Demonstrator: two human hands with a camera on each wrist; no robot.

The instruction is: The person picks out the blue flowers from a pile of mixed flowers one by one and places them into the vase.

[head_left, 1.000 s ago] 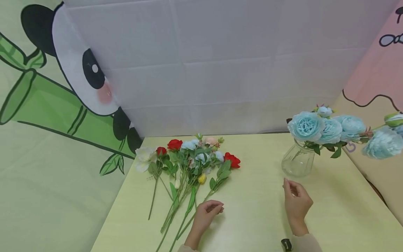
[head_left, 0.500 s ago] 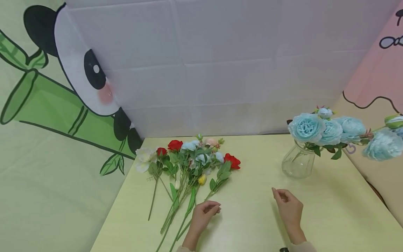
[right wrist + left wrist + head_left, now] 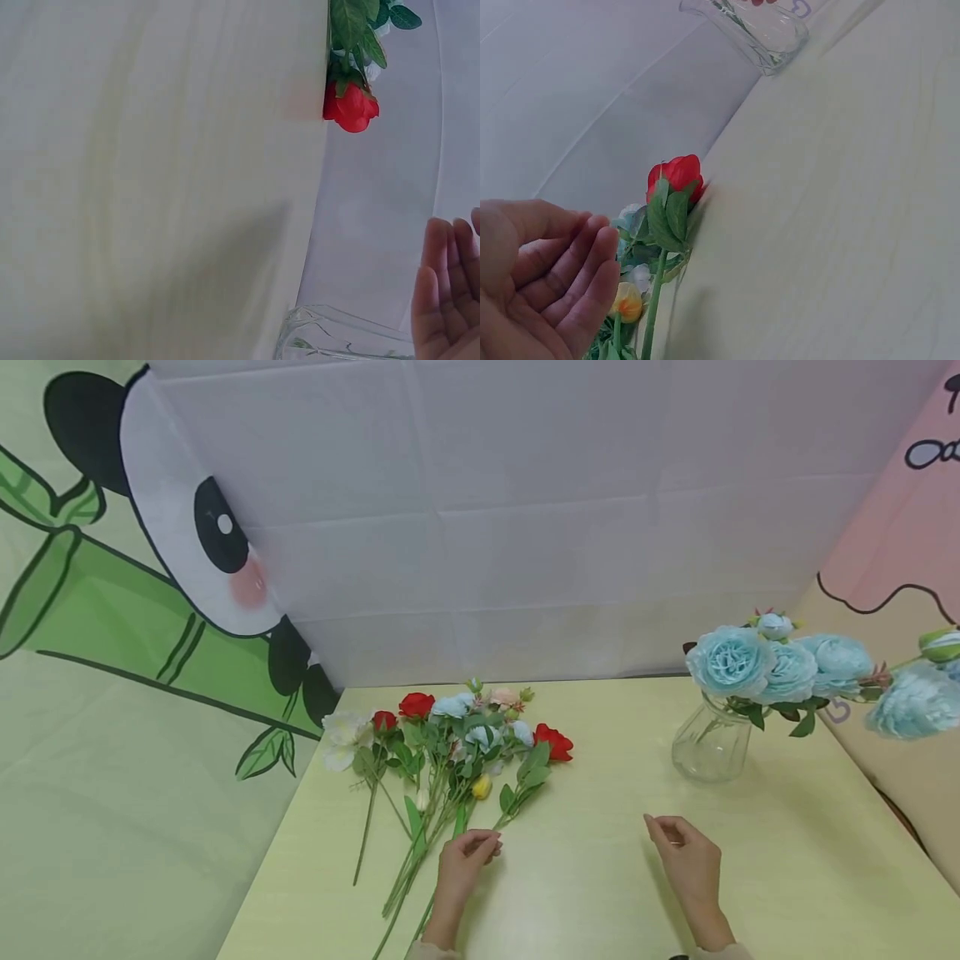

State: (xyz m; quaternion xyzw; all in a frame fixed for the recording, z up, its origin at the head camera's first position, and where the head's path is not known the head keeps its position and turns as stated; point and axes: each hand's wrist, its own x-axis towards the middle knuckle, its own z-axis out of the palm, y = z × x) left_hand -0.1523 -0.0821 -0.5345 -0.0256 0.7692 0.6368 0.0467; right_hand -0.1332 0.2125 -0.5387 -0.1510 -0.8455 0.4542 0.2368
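Tabletop (image 3: 577, 860), pale yellow, panda-printed cloth (image 3: 172, 543) left, pale drape (image 3: 525, 527) behind, hands (image 3: 459, 867) (image 3: 690, 867) empty, loosely curved

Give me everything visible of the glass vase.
The glass vase looks clear and colourless, with a wide base, a body narrowing upward and a flared lip, seen in the left wrist view. It stands on the right of the table, towards the far edge, with green stems inside. Light-blue flowers lean right over its mouth, hiding most of the rim in the head view.
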